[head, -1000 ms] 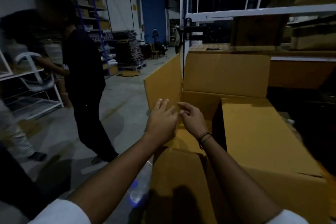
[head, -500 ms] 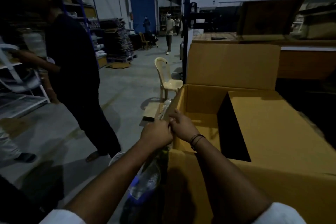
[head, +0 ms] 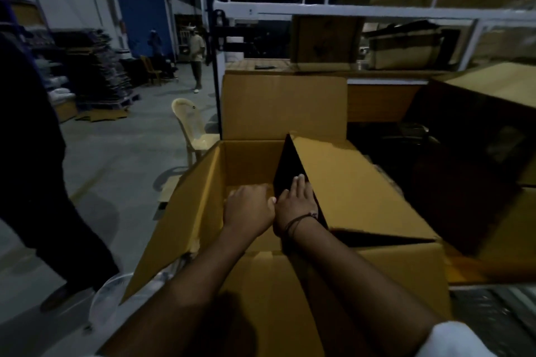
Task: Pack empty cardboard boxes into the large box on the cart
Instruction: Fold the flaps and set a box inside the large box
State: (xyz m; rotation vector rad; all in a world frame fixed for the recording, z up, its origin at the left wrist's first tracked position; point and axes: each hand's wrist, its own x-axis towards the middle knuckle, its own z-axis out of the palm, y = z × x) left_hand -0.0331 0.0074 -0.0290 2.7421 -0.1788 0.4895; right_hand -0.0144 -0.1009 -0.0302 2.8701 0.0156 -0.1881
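The large cardboard box [head: 203,200] stands open right in front of me, its left flap folded outward and its far flap [head: 284,107] upright. A smaller cardboard box [head: 356,194] lies inside it on the right, its dark side facing left. My left hand [head: 249,207] reaches down into the free left part of the large box; its fingers point away from me and are hidden. My right hand [head: 297,197] rests with straight fingers on the near left edge of the smaller box. The two hands touch at the thumbs.
A person in dark clothes [head: 32,159] walks close by on the left. A plastic chair [head: 193,127] stands behind the box's left flap. More cardboard boxes [head: 487,113] and a white rack frame [head: 319,10] crowd the right and back. A distant person [head: 197,58] stands down the aisle.
The large box's left flap went from upright to folded outward. Both hands moved from that flap's rim into the box, the right one onto the smaller box.
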